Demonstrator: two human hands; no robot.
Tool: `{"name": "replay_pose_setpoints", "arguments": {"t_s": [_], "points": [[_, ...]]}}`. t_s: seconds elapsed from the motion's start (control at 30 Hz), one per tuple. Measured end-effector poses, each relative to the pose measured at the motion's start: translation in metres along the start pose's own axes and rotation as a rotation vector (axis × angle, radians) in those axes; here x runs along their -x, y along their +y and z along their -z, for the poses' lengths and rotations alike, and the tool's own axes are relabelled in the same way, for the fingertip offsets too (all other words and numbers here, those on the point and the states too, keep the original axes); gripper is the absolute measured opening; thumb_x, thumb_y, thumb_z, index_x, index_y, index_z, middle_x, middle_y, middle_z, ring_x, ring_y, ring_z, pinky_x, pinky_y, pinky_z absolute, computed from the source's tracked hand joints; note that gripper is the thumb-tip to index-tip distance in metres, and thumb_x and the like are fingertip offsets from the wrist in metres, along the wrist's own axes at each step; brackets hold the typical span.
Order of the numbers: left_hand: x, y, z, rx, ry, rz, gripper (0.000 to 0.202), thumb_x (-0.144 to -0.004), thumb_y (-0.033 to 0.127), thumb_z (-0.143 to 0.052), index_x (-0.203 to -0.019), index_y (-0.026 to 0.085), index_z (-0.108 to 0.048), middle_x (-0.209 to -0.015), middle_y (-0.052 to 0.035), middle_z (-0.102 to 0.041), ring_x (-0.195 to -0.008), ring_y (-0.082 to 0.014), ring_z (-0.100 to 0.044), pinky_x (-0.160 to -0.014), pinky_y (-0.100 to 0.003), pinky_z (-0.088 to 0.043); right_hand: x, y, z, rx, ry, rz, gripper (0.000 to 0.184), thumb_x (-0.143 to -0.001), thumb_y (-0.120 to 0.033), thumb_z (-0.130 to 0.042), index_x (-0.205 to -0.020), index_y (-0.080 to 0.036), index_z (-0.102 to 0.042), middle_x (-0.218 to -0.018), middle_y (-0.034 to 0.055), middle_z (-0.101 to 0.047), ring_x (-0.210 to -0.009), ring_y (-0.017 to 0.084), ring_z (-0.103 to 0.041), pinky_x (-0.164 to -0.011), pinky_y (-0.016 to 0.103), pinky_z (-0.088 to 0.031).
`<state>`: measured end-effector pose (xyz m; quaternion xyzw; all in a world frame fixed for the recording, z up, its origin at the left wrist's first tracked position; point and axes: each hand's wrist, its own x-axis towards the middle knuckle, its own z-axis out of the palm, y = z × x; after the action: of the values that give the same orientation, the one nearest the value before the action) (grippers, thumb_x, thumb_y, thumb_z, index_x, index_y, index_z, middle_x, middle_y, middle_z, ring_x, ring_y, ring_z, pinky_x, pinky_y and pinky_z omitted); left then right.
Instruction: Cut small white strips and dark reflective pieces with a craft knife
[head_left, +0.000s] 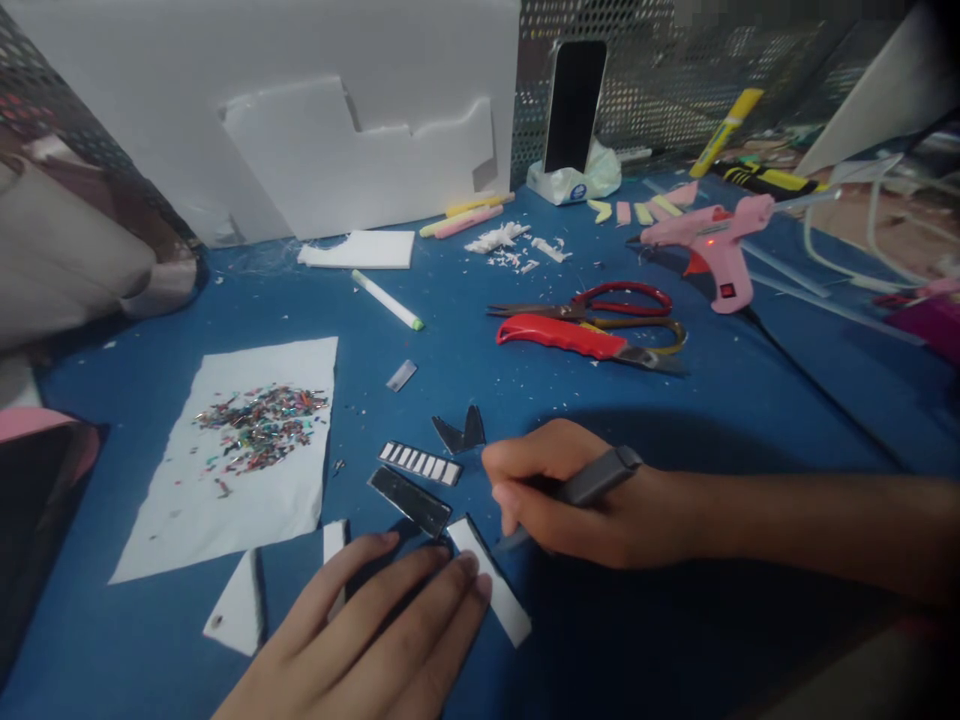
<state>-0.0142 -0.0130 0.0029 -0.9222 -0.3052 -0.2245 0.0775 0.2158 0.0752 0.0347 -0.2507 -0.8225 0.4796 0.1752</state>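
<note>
My right hand is closed round a grey craft knife whose tip meets a white strip on the blue table. My left hand lies flat with fingers stretched out, its fingertips pressing the near end of that strip. Just beyond the fingers lie a dark strip, a striped silver strip and a small dark cut-out.
A white sheet with a heap of glitter lies at left. Farther back are red scissors, a red-handled cutter, a pink glue gun, a white marker, foam boards and a propped phone.
</note>
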Motion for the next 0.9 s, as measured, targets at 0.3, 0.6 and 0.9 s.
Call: {"name": "replay_pose_setpoints", "arguments": {"t_s": [0.3, 0.6, 0.9], "points": [[0.0002, 0.0001, 0.0007, 0.001, -0.019, -0.005, 0.029, -0.092, 0.026, -0.053, -0.121, 0.021, -0.059, -0.121, 0.0034, -0.063, -0.111, -0.0150, -0.055, -0.112, -0.036, -0.029, -0.0007, 0.0004, 0.0004, -0.018, 0.045, -0.028, 0.024, -0.092, -0.018, -0.042, -0.068, -0.016, -0.040, -0.058, -0.0060, -0.038, -0.053, 0.006, -0.036, -0.050, 0.019, -0.029], [-0.0008, 0.0010, 0.0001, 0.019, -0.006, 0.012, 0.029, -0.095, 0.024, -0.047, -0.121, 0.021, -0.059, -0.119, 0.0030, -0.064, -0.110, -0.0150, -0.056, -0.112, -0.036, -0.028, -0.0003, 0.0014, -0.0007, -0.018, 0.082, -0.039, 0.025, -0.093, -0.021, -0.043, -0.069, -0.016, -0.042, -0.060, -0.0056, -0.041, -0.055, 0.006, -0.037, -0.050, 0.019, -0.030], [0.0006, 0.0006, 0.0007, 0.012, -0.023, 0.007, 0.030, -0.093, 0.027, -0.052, -0.122, 0.022, -0.057, -0.119, 0.0034, -0.064, -0.112, -0.0149, -0.055, -0.113, -0.036, -0.027, -0.0012, 0.0011, -0.0019, -0.044, 0.115, -0.048, 0.027, -0.094, -0.025, -0.046, -0.069, -0.016, -0.041, -0.061, -0.0060, -0.041, -0.056, 0.006, -0.037, -0.052, 0.019, -0.030]]}}
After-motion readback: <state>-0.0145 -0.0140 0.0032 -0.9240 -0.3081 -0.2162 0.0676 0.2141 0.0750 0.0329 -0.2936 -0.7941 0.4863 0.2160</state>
